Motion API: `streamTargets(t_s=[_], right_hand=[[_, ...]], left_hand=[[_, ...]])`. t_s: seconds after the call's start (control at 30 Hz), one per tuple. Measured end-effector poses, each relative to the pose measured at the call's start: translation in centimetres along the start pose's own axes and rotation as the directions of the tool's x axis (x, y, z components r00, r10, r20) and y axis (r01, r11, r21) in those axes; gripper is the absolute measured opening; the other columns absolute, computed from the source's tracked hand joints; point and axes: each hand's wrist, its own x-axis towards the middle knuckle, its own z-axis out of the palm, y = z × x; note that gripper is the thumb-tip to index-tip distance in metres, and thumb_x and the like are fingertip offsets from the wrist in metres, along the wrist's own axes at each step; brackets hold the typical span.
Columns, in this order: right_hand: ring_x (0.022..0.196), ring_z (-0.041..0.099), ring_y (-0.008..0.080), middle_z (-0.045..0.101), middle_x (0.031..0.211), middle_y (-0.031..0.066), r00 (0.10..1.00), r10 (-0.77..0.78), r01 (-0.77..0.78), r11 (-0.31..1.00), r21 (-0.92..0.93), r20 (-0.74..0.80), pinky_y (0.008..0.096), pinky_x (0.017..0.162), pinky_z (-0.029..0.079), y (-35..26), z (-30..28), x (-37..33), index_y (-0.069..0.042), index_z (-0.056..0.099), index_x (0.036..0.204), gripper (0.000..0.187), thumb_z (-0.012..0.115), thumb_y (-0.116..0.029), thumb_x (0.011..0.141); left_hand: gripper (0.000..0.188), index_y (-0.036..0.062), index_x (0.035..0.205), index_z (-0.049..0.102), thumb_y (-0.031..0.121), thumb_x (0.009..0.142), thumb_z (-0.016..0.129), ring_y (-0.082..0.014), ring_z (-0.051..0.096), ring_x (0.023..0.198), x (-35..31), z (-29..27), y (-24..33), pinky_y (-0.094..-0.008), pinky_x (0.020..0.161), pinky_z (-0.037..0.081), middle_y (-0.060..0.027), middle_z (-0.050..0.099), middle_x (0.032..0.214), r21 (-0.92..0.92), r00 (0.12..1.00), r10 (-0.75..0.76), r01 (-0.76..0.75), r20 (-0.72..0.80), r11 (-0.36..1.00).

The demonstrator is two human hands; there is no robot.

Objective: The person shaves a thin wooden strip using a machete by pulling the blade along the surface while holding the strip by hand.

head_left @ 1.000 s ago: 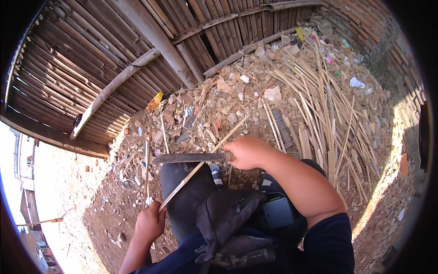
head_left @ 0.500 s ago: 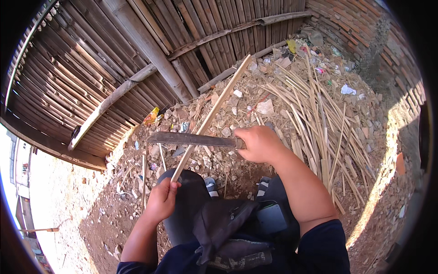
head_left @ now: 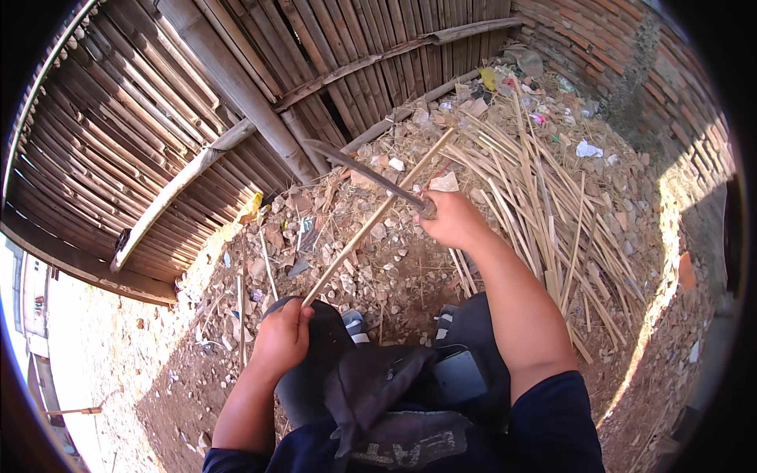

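My left hand [head_left: 284, 334] is closed round the near end of a long pale bamboo strip [head_left: 347, 251], above my left knee. The strip slants away from me, up and to the right. In my right hand [head_left: 455, 220] is the handle of a machete [head_left: 371, 175], whose dark blade points to the far left. The blade crosses the strip in the upper part of its length; whether the edge touches it I cannot tell. My right fingers wrap the grip and mostly hide it.
A heap of split bamboo strips [head_left: 556, 221] lies on the right over rubble and litter. A bamboo wall [head_left: 197, 102] with thick poles rises at the far left, a brick wall [head_left: 599, 39] at the far right. A phone [head_left: 460, 376] rests on my lap.
The machete has swung from nearly level to a slant, its tip rising, and has moved along the strip away from my left hand. The strip's far end has dropped to the right.
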Motion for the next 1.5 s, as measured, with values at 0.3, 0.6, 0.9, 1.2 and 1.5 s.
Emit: streamTargets(t_s=[0.3,0.6,0.9,1.2,1.5], right_hand=[[0.091,0.071,0.0388,0.073,0.094,0.0189,0.996,0.057,-0.054,0.998,0.045,-0.068,0.0498,0.082,0.056,0.2,-1.1,-0.7,-0.011,0.072,0.108,0.028,0.071,-0.023,0.082],[0.095,0.072,0.0325,0.075,0.103,0.0204,0.946,0.193,-0.136,0.966,0.221,-0.262,0.0400,0.084,0.054,7.0,-0.2,2.4,0.000,0.068,0.125,0.049,0.075,-0.023,0.083],[0.053,0.051,0.0088,0.060,0.073,0.0003,0.914,0.395,-0.236,0.700,0.674,-0.091,0.0269,0.048,0.042,8.3,-0.2,2.0,-0.004,0.066,0.099,0.023,0.079,-0.018,0.085],[0.070,0.061,0.0186,0.070,0.081,0.0080,0.869,0.329,-0.177,0.905,0.387,-0.371,0.0355,0.069,0.050,10.4,-5.0,0.0,0.000,0.070,0.098,0.031,0.080,-0.025,0.084],[0.090,0.072,0.0322,0.074,0.093,0.0181,0.636,0.654,-0.561,0.756,0.336,-0.409,0.0404,0.083,0.054,32.0,2.0,-15.4,0.000,0.072,0.107,0.041,0.082,-0.027,0.078]], left_hand=[[0.021,0.0005,0.092,0.059,0.018,0.103,0.055,-0.0467,0.065,0.079,-0.6,-0.4,-0.4,-0.0510,0.069,0.051,-0.0242,0.065,0.078,-0.109,1.000,-0.012,0.013,0.013,0.994],[0.026,-0.0005,0.101,0.063,0.022,0.106,0.052,-0.0411,0.065,0.073,-2.6,-2.4,-6.5,-0.0484,0.066,0.049,-0.0206,0.066,0.077,-0.133,0.993,-0.118,0.115,-0.018,0.984],[0.030,0.0036,0.103,0.061,0.030,0.106,0.048,-0.0500,0.065,0.087,-11.3,6.1,-24.1,-0.0603,0.074,0.047,-0.0268,0.067,0.087,0.008,0.770,-0.608,0.621,-0.194,0.783],[0.086,-0.0044,0.156,0.024,0.037,0.095,0.068,-0.0441,0.048,0.139,-18.4,15.5,-29.1,-0.0494,0.115,0.040,-0.0290,0.049,0.148,0.020,0.578,-0.810,0.813,0.101,0.582],[0.065,-0.0019,0.146,0.042,0.028,0.095,0.068,-0.0310,0.063,0.117,-25.5,19.5,-35.0,-0.0420,0.098,0.052,-0.0202,0.059,0.137,-0.603,0.572,-0.798,0.709,0.188,0.366]])
